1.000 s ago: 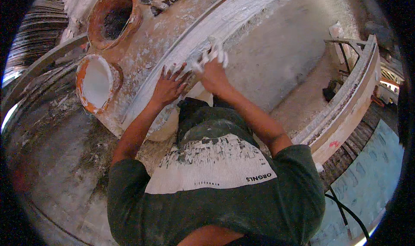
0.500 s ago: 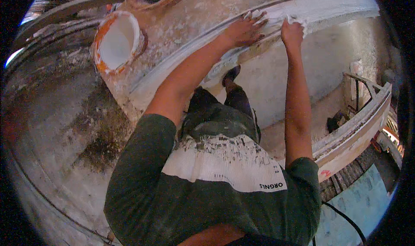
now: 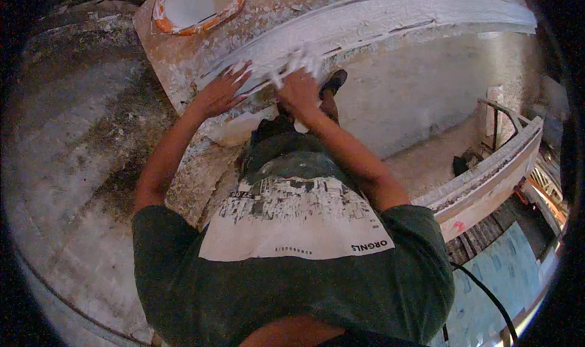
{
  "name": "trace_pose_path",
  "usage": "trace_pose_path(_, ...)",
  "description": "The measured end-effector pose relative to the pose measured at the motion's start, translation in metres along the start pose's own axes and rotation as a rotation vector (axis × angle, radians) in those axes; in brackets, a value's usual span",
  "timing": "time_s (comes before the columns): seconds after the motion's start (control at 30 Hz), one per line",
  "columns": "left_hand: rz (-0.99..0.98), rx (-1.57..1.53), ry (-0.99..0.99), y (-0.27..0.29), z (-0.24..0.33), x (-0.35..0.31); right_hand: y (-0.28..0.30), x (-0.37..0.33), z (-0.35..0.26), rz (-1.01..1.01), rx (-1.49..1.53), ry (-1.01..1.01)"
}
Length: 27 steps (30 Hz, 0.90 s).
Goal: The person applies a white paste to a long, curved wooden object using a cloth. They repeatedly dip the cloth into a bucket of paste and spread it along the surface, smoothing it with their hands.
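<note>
My left hand (image 3: 223,92) lies on the near left end of a long strip coated in wet white paste (image 3: 365,19), its fingers spread and their tips whitened. To its right, my right hand (image 3: 298,89) is over the same strip's front edge. White paste covers its fingers, which are blurred by motion, so whether they grip anything is unclear. The strip curves from beside my left hand to the far right, and its coating looks streaky, with dark lines along the edges.
Beyond the strip at upper left stands a round tub (image 3: 198,8) with an orange-smeared rim and pale contents. A curved, pale-edged frame (image 3: 487,170) is at the right, above a blue sheet (image 3: 499,286) and a black cable (image 3: 487,298). Stained floor (image 3: 91,164) spreads to the left.
Both hands have moved left and nearer along the strip. My right hand, earlier closed at the strip's middle, is now close beside my left hand. The view has shifted, so the tub appears higher.
</note>
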<state>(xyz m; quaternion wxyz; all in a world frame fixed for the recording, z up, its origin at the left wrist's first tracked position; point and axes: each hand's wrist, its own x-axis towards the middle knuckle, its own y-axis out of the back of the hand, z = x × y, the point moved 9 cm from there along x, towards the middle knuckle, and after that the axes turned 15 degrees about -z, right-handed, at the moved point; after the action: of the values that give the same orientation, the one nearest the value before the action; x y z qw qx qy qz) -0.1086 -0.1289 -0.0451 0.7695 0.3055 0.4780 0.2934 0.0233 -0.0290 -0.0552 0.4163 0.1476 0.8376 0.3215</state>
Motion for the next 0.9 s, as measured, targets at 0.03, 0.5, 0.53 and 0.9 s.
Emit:
trace_pose_path(0.03,-0.031,0.015,0.054,-0.009,-0.005,-0.013,0.002,-0.006,-0.027,0.235,-0.103,0.171)
trace_pose_path(0.5,0.232,0.366,-0.145,0.054,0.063,0.078,0.07,-0.022,0.063,0.38,-0.162,-0.213)
trace_pose_path(0.53,0.26,0.373,-0.168,0.063,0.07,0.095,0.082,-0.016,0.077,0.393,-0.159,-0.248)
trace_pose_path(0.9,0.494,0.434,-0.266,0.26,0.198,0.382,0.31,0.028,0.375,0.485,0.183,-0.597)
